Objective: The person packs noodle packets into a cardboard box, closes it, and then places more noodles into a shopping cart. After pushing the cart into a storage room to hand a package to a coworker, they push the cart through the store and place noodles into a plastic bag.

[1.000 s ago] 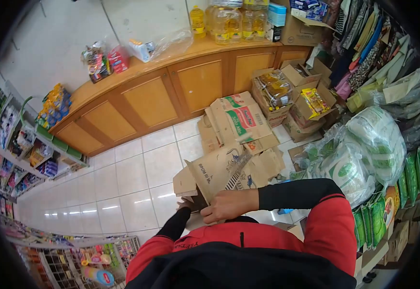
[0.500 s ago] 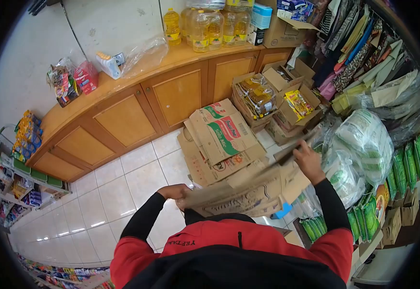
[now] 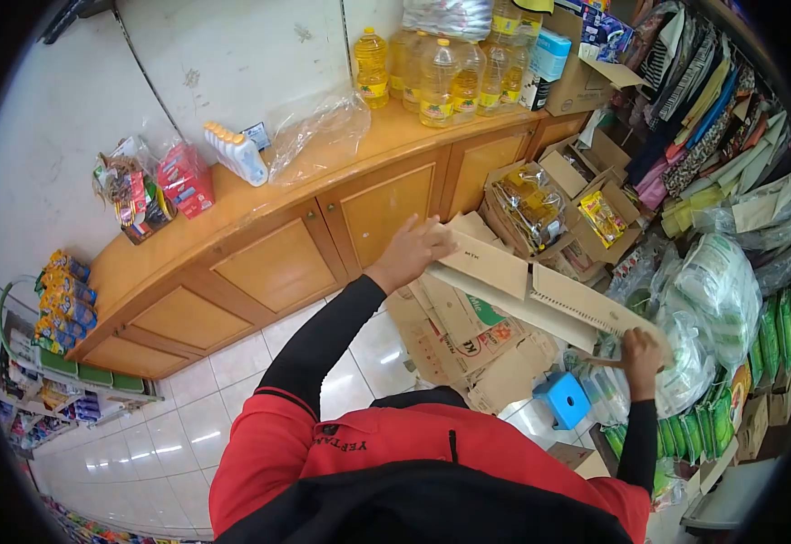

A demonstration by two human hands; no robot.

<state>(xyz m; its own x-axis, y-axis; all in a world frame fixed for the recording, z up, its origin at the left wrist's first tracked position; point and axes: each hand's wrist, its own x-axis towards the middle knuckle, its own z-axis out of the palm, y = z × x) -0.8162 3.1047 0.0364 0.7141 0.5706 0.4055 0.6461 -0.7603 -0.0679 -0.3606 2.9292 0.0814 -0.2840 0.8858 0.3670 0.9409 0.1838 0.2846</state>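
Observation:
Between my hands, raised above the floor, is a flattened cardboard box (image 3: 527,292) seen nearly edge-on with its flaps toward me. My left hand (image 3: 412,254) grips its upper left end, arm stretched forward. At the lower right end, my right hand (image 3: 642,355) is closed around the other edge. Below lie several flattened cartons (image 3: 468,349) piled on the tiled floor, partly covered by the held one. A blue plastic stool (image 3: 562,400) stands just right of the pile.
A curved wooden counter (image 3: 296,195) carries oil bottles (image 3: 438,86) and packets. Open boxes (image 3: 533,208) sit at its right end. Plastic-wrapped bundles (image 3: 717,286), green packs (image 3: 781,326) and hanging clothes (image 3: 685,100) crowd the right side. Shelves of goods (image 3: 42,381) stand at left.
The held cardboard has swung up and away from my body, its left end now farther forward. My left hand has risen forward; my right has moved right and closer. The blue stool shows more.

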